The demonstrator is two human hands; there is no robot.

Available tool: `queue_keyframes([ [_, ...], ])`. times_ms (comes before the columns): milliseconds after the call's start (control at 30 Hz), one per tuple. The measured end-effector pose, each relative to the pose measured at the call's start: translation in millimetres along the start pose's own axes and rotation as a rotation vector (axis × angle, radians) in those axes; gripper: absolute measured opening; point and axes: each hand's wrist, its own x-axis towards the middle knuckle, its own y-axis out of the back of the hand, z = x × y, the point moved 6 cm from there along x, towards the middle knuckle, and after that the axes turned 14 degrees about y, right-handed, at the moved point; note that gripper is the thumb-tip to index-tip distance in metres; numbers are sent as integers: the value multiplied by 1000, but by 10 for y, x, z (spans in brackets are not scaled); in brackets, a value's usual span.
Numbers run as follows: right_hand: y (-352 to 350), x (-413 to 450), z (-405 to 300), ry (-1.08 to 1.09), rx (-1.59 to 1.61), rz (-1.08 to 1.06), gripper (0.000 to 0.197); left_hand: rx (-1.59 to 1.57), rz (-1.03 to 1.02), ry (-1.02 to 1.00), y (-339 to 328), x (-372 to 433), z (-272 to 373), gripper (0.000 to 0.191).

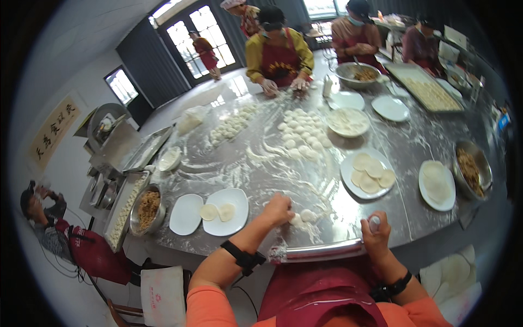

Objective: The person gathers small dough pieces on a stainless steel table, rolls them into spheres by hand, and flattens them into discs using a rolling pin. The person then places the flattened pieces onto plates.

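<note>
My left hand point(279, 210) is low over the floured steel table, fingers curled down beside a small dough piece point(300, 222). Whether it grips any dough is hidden by the fingers. Another dough piece point(309, 215) lies just beyond that one. My right hand point(376, 235) is closed around a light-grey, round-ended handle point(374, 223). Between my forearms, a shiny metal bar point(325, 251) runs along the table's near edge; whether the handle joins it is unclear. A white plate of round dough wrappers point(367, 173) sits beyond my right hand.
Left are a white plate with two wrappers point(241, 204), an empty plate point(186, 214) and a filling bowl point(148, 208). Rows of dough balls point(304, 133) occupy mid-table. Right are a wrapper plate point(437, 186) and another filling bowl point(472, 171). A co-worker's hands point(300, 83) are opposite.
</note>
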Motion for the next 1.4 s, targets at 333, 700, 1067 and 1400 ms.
queue_keyframes([
  [333,38,-111,133,-62,82,-53,34,70,-142,141,-30,-296,-160,52],
  [700,-80,164,3,90,-17,-11,34,-559,-82,35,-514,427,335,33],
  [1067,-379,203,364,-134,210,-94,19,-416,-270,-53,-505,-401,1201,15],
  [1400,-396,310,178,62,58,-111,31,-466,-364,24,-573,-380,888,16],
])
